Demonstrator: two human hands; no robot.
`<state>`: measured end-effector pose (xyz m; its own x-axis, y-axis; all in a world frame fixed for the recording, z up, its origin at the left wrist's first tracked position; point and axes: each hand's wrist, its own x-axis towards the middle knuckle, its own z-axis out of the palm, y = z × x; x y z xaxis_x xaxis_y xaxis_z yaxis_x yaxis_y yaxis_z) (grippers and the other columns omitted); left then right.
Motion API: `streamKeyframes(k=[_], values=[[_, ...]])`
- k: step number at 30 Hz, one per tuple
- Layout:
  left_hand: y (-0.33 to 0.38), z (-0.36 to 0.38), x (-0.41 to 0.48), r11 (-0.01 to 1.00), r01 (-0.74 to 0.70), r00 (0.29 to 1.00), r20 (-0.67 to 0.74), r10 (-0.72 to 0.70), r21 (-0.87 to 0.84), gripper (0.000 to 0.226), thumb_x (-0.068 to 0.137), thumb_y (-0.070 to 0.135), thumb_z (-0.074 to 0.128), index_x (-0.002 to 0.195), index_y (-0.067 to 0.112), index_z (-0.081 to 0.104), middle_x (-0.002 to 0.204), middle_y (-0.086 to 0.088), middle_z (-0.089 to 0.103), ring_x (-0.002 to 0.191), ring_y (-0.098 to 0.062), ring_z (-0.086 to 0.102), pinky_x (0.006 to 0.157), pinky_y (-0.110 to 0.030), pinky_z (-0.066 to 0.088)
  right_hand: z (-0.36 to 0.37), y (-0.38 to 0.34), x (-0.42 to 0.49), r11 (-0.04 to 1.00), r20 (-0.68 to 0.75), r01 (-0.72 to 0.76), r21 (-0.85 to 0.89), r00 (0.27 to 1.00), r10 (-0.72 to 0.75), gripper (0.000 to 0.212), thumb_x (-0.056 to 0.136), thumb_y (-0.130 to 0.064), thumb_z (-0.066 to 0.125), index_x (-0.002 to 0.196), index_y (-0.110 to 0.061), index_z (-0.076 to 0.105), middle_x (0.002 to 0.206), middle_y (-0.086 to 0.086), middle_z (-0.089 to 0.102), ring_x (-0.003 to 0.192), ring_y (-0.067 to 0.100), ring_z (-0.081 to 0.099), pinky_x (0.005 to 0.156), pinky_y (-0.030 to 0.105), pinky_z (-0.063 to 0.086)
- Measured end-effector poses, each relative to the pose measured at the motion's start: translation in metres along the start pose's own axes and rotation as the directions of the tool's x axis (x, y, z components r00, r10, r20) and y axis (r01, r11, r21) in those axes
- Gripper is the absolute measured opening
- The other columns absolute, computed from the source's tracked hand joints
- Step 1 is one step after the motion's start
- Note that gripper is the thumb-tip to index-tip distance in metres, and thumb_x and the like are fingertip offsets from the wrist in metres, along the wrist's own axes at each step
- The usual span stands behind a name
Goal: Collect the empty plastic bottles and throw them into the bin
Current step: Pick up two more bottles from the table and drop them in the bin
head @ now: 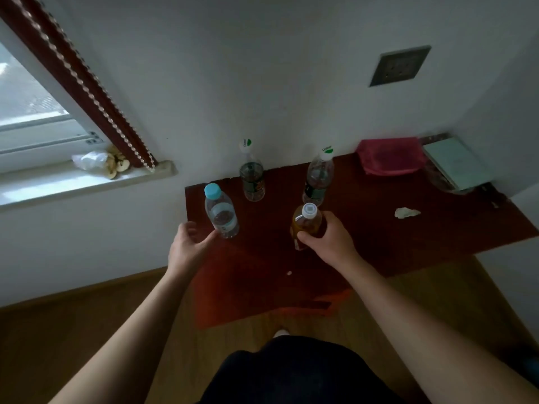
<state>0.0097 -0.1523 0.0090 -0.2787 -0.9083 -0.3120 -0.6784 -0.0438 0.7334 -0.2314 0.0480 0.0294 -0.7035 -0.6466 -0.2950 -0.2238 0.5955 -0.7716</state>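
Note:
Several plastic bottles stand upright on a dark red table (379,237). My right hand (326,237) is wrapped around a yellow-tinted bottle with a white cap (306,221). My left hand (188,246) is open, fingertips just touching the base of a clear bottle with a light blue cap (220,212) near the table's left edge. Further back stand two clear bottles with white-and-green caps, one at the back left (251,176) and one at the back right (318,179). No bin is in view.
A pink cloth (389,156) and a pale book (456,163) lie at the table's back right. A crumpled scrap of paper (407,212) rests on the table to the right. A windowsill (87,179) is on the left wall. Wooden floor lies below.

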Motion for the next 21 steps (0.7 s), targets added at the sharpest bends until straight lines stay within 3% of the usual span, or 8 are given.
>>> streamKeyframes(k=[3,6,9,13,15,18,21], values=[[0.006,0.008,0.014,0.999,-0.029,0.999,0.022,0.029,-0.029,0.095,0.069,0.054,0.083,0.146,0.022,0.038,0.144,-0.008,0.052,0.127,-0.023,0.053,0.102,-0.048,0.049,0.006,0.001,0.008,0.999,-0.01,0.037,-0.003,0.999,-0.037,0.058,0.073,-0.033,0.084,0.123,-0.022,0.055,0.11,-0.012,0.055,0.099,0.008,0.053,0.079,0.024,0.039],[0.008,0.016,0.027,0.994,-0.044,0.997,0.061,0.05,-0.102,0.1,0.065,0.048,0.087,0.148,0.026,0.035,0.145,-0.003,0.051,0.129,-0.021,0.052,0.106,-0.048,0.047,0.014,0.005,0.013,0.999,-0.003,0.046,0.01,0.999,-0.046,0.065,0.071,-0.035,0.085,0.126,-0.026,0.052,0.118,-0.01,0.059,0.108,0.012,0.057,0.089,0.03,0.044],[0.004,0.026,0.036,0.978,-0.009,0.995,0.096,0.03,-0.21,0.089,0.061,0.047,0.086,0.137,0.028,0.045,0.126,0.001,0.062,0.113,-0.016,0.063,0.098,-0.046,0.054,0.019,0.01,0.016,0.999,-0.007,0.037,0.038,0.999,-0.037,0.065,0.07,-0.036,0.086,0.125,-0.029,0.051,0.114,-0.016,0.06,0.11,0.012,0.059,0.094,0.034,0.047],[0.009,0.038,0.033,0.981,-0.018,0.999,0.037,0.026,-0.194,0.062,0.066,0.046,0.084,0.118,0.025,0.058,0.111,0.004,0.069,0.103,-0.014,0.067,0.09,-0.041,0.058,0.015,0.013,0.011,0.995,-0.02,0.076,0.062,0.997,-0.075,0.061,0.07,-0.038,0.086,0.121,-0.026,0.055,0.109,-0.015,0.063,0.105,0.01,0.061,0.085,0.024,0.046],[0.015,0.043,0.025,0.984,-0.028,1.0,-0.006,0.028,-0.174,0.057,0.07,0.043,0.085,0.116,0.021,0.058,0.108,0.002,0.069,0.1,-0.015,0.068,0.082,-0.033,0.059,0.009,0.018,0.006,0.992,-0.002,0.1,0.072,0.995,-0.1,0.061,0.069,-0.04,0.086,0.122,-0.025,0.057,0.11,-0.013,0.065,0.102,0.009,0.062,0.08,0.018,0.045],[0.026,0.046,0.005,0.987,-0.051,0.997,-0.058,0.042,-0.149,0.055,0.075,0.04,0.083,0.119,0.018,0.058,0.106,0.002,0.068,0.093,-0.009,0.066,0.067,-0.02,0.052,-0.008,0.026,-0.003,0.986,0.035,0.125,0.106,0.991,-0.129,0.062,0.069,-0.042,0.085,0.121,-0.027,0.057,0.11,-0.014,0.065,0.101,0.005,0.063,0.082,0.02,0.046],[0.031,0.046,-0.027,0.982,-0.054,0.992,-0.123,0.032,-0.179,0.053,0.077,0.039,0.082,0.118,0.017,0.057,0.101,0.005,0.067,0.089,-0.003,0.064,0.064,-0.016,0.048,-0.028,0.035,-0.015,0.98,0.09,0.154,0.129,0.982,-0.166,0.06,0.069,-0.042,0.086,0.12,-0.029,0.056,0.109,-0.014,0.065,0.1,0.002,0.063,0.08,0.019,0.046]])
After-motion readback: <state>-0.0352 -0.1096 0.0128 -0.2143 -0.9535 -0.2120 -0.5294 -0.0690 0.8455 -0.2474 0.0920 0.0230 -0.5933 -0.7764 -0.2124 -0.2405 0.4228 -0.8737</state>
